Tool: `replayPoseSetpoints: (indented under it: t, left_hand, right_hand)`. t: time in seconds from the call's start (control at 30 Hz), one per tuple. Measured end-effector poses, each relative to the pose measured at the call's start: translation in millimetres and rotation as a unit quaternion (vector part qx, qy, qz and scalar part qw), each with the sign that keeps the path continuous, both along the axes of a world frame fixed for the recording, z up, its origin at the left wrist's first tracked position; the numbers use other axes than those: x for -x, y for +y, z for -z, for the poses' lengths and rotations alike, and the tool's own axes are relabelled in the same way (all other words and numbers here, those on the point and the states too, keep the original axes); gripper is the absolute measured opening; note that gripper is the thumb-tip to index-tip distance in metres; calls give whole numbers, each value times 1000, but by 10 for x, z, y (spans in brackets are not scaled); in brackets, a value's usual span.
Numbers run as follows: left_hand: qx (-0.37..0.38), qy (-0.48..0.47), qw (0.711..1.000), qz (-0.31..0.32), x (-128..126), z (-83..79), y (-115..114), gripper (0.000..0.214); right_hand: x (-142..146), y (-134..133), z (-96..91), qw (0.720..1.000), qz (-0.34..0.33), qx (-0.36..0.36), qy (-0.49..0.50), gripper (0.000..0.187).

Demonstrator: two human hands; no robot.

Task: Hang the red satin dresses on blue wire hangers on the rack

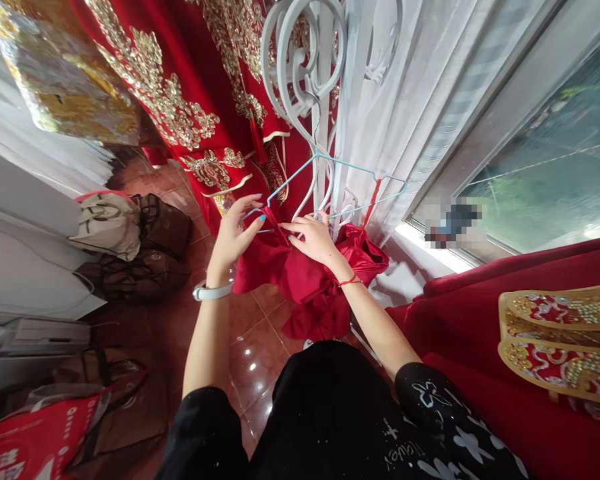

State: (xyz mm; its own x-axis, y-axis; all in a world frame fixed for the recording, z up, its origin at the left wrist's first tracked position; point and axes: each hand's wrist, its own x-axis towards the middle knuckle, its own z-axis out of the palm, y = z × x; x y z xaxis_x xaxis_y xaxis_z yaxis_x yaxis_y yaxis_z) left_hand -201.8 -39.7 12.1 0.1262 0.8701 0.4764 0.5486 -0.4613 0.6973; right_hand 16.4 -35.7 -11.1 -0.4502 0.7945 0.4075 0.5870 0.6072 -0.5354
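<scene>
A red satin dress [310,277] hangs from a light-blue wire hanger [353,168], whose hook catches on a white scrolled metal rack [293,100]. One red strap [373,203] loops over the hanger's right end. At the left end, my left hand [237,230] is closed, thumb and fingers pinching the dress's other strap [271,219] by the hanger. My right hand [313,239] grips the same strap lower down, where it meets the bodice; some of its fingers are hidden. The dress's lower part droops in folds below my hands.
Red gowns with gold embroidery [180,120] hang behind the rack at left. White curtains [405,100] and a window [545,147] stand to the right. Red embroidered clothing [480,320] is close by my right arm. Bags [110,227] sit on the tiled floor at left.
</scene>
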Motion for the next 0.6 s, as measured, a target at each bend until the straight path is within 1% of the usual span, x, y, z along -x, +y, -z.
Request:
replayPoseSetpoints:
  t: [0.07,0.1,0.13,0.17,0.2,0.23,0.27,0.3,0.33,0.37,0.4,0.43,0.47,0.53,0.6]
  left_hand:
    - [-24,65,996,-48,-151,-13,38,38]
    - [-34,94,992,-81,-214,2,60,35]
    - [-45,115,986,-115,-264,28,83,32]
    - [-55,130,979,-144,-300,60,106,29]
    - [-63,138,975,-164,-321,93,126,27]
    - [-67,144,972,-175,-333,123,146,25]
    - [-67,147,971,-178,-337,148,164,23]
    - [-66,150,970,-181,-340,166,180,22]
    - [-63,151,969,-184,-342,178,193,21]
    - [-59,153,968,-190,-347,185,205,21]
    - [-57,155,966,-197,-355,188,213,21]
    - [-56,157,965,-204,-365,189,218,21]
    - [-55,159,963,-210,-377,189,220,22]
    - [-53,164,961,-215,-396,192,220,22]
    - [-50,166,961,-216,-406,202,220,23]
  right_hand:
    - [-114,-19,36,996,-17,-23,86,42]
    - [-226,-28,87,989,-8,-37,141,42]
    - [-376,-36,163,980,20,-48,194,42]
    - [-561,-44,265,968,68,-50,238,40]
    - [-771,-55,390,955,132,-40,264,38]
    - [-992,-73,533,939,211,-12,273,36]
    - [-1212,-99,685,922,288,39,256,38]
    - [-1414,-134,837,902,360,100,216,43]
    - [-1589,-179,978,879,412,164,175,49]
    - [-1731,-228,1100,856,444,214,154,50]
    - [-1837,-279,1198,841,460,245,144,48]
    - [-1914,-326,1267,833,462,270,142,44]
    - [-1971,-364,1305,831,455,283,147,39]
    - [-2059,-406,1298,838,431,295,160,28]
    - [-2158,-399,1208,844,414,294,170,15]
